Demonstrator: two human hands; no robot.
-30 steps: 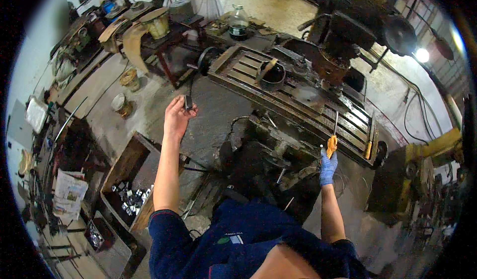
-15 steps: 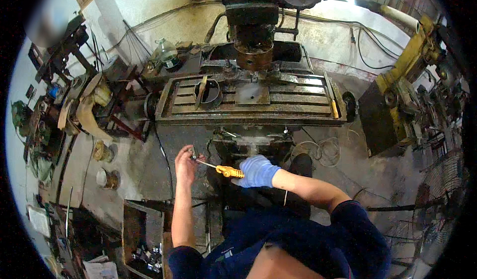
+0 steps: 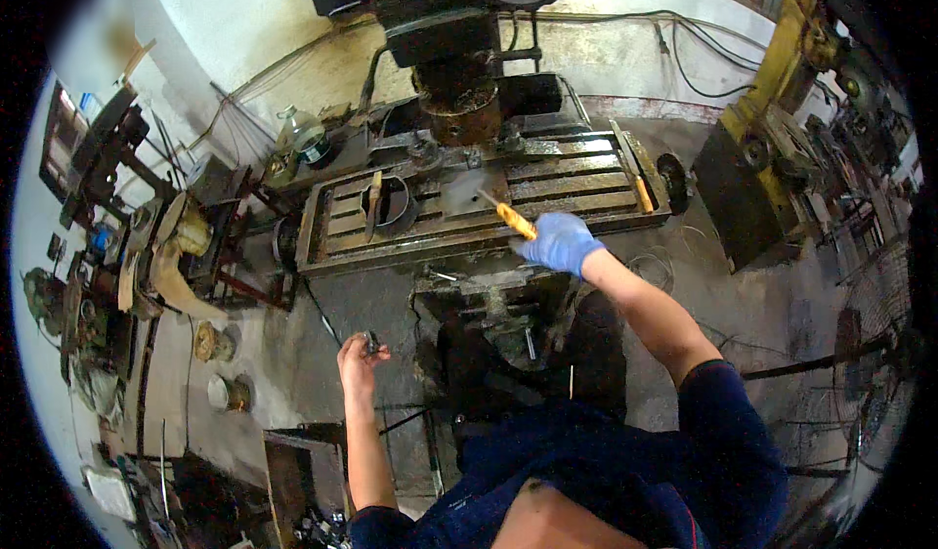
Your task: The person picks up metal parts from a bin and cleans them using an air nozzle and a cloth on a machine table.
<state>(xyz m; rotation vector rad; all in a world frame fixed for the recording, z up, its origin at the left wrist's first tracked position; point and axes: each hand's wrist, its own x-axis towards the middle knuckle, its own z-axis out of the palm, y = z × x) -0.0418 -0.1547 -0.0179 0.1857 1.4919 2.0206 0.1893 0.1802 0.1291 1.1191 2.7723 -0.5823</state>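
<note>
Yellow-handled tool [image 3: 516,221]: clenched in the right grip [image 3: 559,241], projecting forward-left beyond it.
Small metal piece [image 3: 370,342]: pinched at far end of left grip [image 3: 358,358].

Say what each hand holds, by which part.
Right hand: yellow-handled tool, by its handle. Left hand: small dark piece, gripped part unclear.

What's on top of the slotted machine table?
Slotted table: dark pot with a stick across its left side, grey plate, yellow-handled tool at the right end. Surface under pot and plate is covered; gloved right hand hides part of the table's front.
</note>
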